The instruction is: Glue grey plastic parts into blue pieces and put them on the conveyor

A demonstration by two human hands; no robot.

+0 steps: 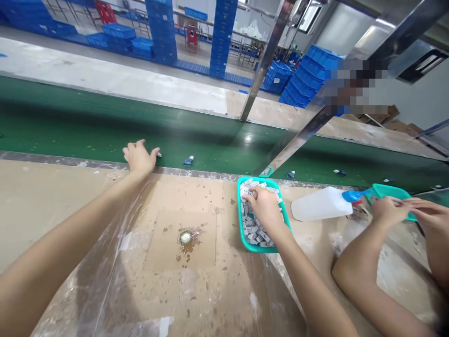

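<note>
My left hand (139,158) reaches over the near edge of the green conveyor belt (84,126), thumb apart from the fingers. Just beside its thumb lies a small dark-and-white part (159,154), partly hidden. Another small blue-and-white part (188,161) rests on the belt to the right. My right hand (265,206) is inside a teal plastic basket (240,220), its thumb and fingertips pinched together over the pile of small grey-white pieces (257,234). Whatever is between those fingertips is too small to make out.
A small round dish of whitish stuff (185,238) sits on wet-spotted cardboard. Right of the basket lies a white bottle with a blue nozzle (322,204). A co-worker's hands (396,208) are by another teal basket (391,191). A metal post (298,140) slants across the belt.
</note>
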